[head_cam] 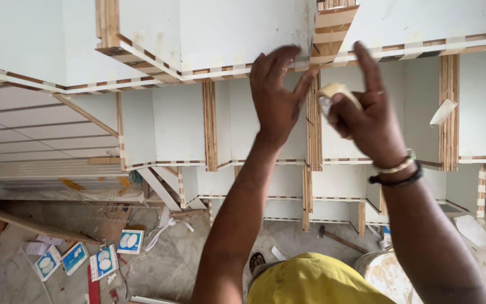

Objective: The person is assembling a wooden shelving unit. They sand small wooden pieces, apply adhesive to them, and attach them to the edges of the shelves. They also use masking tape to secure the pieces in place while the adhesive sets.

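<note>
From the head camera, the right hand (pixel 367 115) pinches a roll of tape (pixel 336 93) against the striped wooden shelf edge (pixel 313 129). The left hand (pixel 277 95) is open, fingers touching the same edge. Below lie small boxes (pixel 103 262), a hammer (pixel 338 239) and a yellow cloth (pixel 310 281).
</note>
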